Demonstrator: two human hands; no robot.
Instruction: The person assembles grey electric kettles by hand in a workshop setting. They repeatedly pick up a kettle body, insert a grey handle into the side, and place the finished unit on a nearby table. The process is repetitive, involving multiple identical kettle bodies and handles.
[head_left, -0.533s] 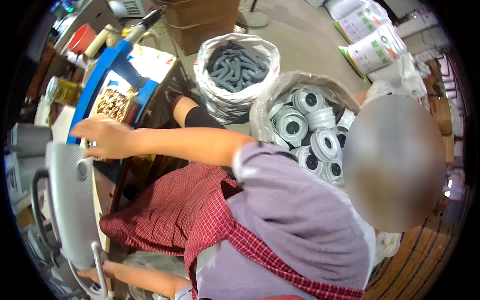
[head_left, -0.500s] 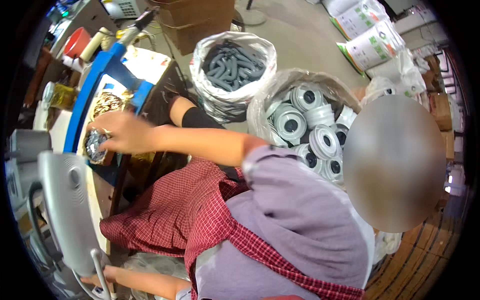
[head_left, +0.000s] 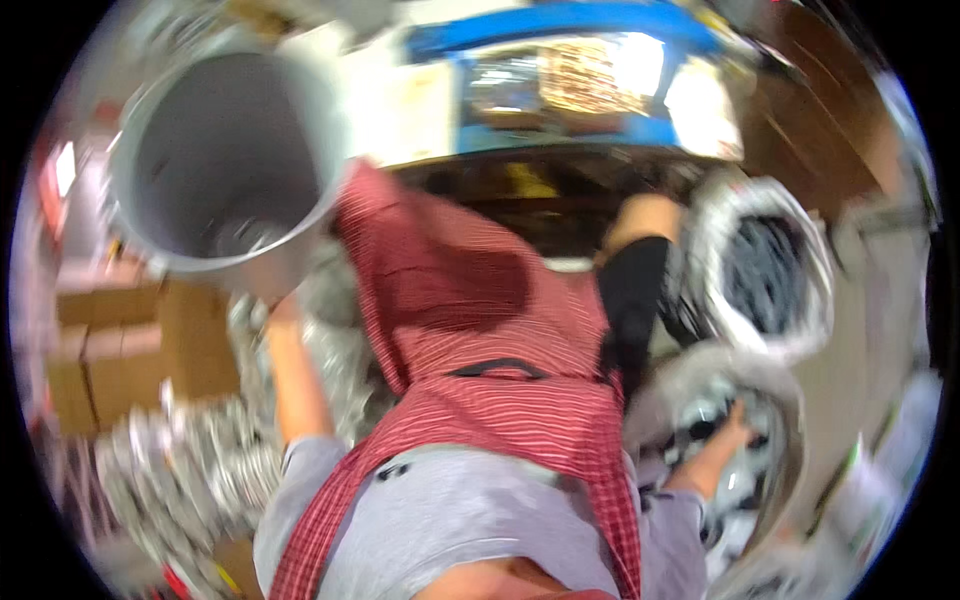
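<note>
My left hand point(head_left: 280, 302) is just below the near rim of a large grey bucket point(head_left: 335, 120), its fingers hidden and blurred. Whether it grips the rim or something beneath cannot be made out. At the right, my right hand point(head_left: 735, 432) reaches into a clear plastic bag point(head_left: 790, 420) of round grey-white plastic parts point(head_left: 735, 485) with black centres. Blur hides whether its fingers are round one of them. Across the bench lies a blue frame point(head_left: 560, 18), with gold-coloured small metal pieces point(head_left: 585, 75) and silvery ones point(head_left: 505, 85) inside it.
A white sack point(head_left: 820, 310) of dark grey curved pieces point(head_left: 765, 275) stands right of my knee. Cardboard boxes point(head_left: 200, 345) and stacked pale parts point(head_left: 190, 460) are at the left. The bench edge point(head_left: 400, 155) runs in front of my red checked apron point(head_left: 480, 290).
My view has swung round. My right hand has left the silvery pieces at the blue frame and is now in the bag of round parts. My left hand stays near the bucket.
</note>
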